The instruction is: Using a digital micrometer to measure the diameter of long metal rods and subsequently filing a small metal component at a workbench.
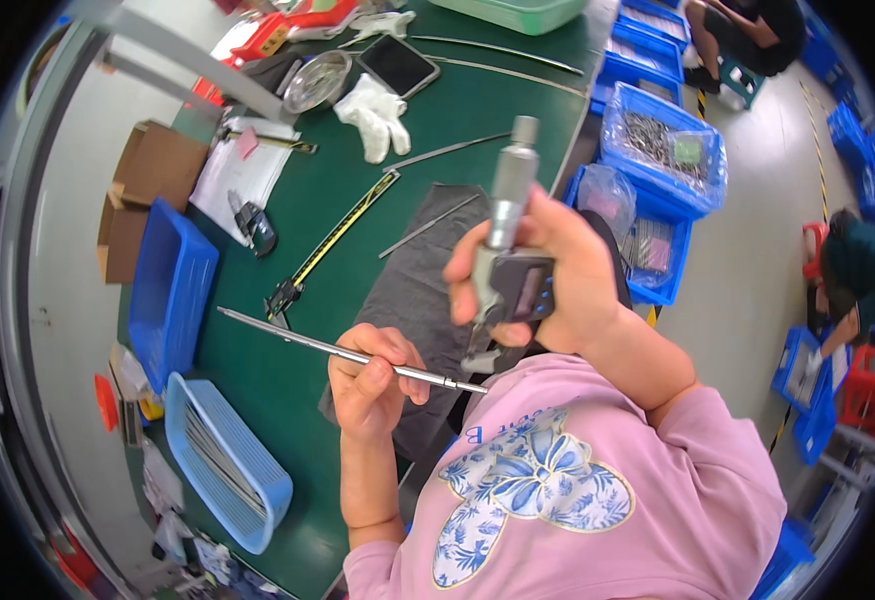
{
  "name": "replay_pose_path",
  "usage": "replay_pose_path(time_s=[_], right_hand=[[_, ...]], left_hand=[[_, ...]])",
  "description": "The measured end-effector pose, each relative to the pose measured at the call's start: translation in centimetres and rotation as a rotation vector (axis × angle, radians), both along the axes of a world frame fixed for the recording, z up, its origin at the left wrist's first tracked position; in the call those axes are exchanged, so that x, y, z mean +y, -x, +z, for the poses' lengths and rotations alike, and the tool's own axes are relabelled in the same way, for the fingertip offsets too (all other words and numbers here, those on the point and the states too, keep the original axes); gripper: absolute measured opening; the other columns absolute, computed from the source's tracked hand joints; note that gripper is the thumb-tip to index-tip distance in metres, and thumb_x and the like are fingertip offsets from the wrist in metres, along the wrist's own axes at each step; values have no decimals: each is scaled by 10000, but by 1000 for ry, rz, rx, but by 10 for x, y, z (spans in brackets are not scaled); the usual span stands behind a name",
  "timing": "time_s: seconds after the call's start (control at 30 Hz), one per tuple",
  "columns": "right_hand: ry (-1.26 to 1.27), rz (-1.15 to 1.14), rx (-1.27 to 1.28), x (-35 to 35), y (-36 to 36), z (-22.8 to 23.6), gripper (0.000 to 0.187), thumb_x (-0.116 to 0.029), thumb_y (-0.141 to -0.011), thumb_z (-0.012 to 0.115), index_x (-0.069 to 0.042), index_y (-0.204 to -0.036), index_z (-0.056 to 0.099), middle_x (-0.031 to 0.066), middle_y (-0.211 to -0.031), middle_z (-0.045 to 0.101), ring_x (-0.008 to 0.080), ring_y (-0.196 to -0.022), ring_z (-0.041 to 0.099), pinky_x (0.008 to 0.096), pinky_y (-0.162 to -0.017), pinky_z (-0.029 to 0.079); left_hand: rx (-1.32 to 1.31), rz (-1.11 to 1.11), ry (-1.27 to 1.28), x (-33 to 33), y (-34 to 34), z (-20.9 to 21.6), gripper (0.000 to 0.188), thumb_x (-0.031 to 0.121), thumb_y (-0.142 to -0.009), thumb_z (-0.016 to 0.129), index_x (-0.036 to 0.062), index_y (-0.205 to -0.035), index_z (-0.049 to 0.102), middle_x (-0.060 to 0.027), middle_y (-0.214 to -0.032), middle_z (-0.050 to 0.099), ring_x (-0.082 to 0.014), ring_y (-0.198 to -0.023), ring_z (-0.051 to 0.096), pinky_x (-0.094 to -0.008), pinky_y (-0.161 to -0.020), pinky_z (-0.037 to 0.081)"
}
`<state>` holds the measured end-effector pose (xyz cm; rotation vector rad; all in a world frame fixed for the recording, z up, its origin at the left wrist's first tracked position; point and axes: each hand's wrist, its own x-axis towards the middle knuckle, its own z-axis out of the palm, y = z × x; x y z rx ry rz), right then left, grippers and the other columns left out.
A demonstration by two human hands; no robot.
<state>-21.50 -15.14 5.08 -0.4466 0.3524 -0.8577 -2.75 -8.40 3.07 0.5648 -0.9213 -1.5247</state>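
My left hand [369,385] pinches a slim, stepped metal rod [299,338] that slants from upper left down toward my body. In my right hand [579,282] is a digital micrometer [511,205], thimble upward, its fingers wrapped round the frame. The micrometer's lower end hangs close above the rod's right end; whether they touch I cannot tell. Beneath both hands lies a dark grey cloth [412,285] on the green table, with a thin rod [427,226] across it. A yellow-and-black caliper [342,235] rests to the left of the cloth.
A light blue basket [279,490] of long rods and a blue bin [207,262] stand at the left. White gloves [373,118], a dark tablet-like device [398,66] and a clear bowl [317,82] lie at the far side. Blue crates [612,182] of metal parts line the right; other people sit beyond.
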Motion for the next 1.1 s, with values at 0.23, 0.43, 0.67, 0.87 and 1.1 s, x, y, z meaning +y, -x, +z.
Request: replay_pose_path(time_s=[0.23,0.43,0.67,0.87,1.1], right_hand=[[-31,-153,-38,-13,19,-13,631,-522,-819,339,77,-906,518,206,-719,569,178,-422,469,242,-360,381],[-22,-147,19,-12,15,-14,557,-494,-827,361,36,-932,498,161,-714,536,180,-398,415,252,-347,335],[49,-130,64,-22,26,-33,488,-452,-858,336,3,-983,462,121,-763,499,162,-367,361,260,-337,282],[107,-35,74,-35,30,-45,428,-398,-868,348,-1,-1005,431,122,-810,492,153,-374,372,249,-348,263],[106,-67,67,-33,22,-46,398,-348,-867,355,6,-1038,419,131,-853,491,157,-382,378,251,-356,274]], left_hand=[[76,287,-510,28,-8,-36,157,149,-847,501,0,-891,527,-71,-680,548,-148,-560,527,-261,-516,451],[383,340,-725,24,-17,-64,176,206,-853,522,47,-920,553,-48,-756,609,-135,-618,583,-254,-551,488],[646,190,-724,21,-22,-65,274,155,-819,425,-27,-979,554,-119,-866,629,-206,-712,610,-308,-642,514],[-421,729,-329,59,-112,32,199,109,-789,527,3,-953,567,-91,-784,616,-143,-597,594,-236,-531,487],[-1906,1088,-1257,129,-279,17,277,197,-756,492,-10,-897,611,-193,-916,606,-323,-867,585,-405,-750,456]])
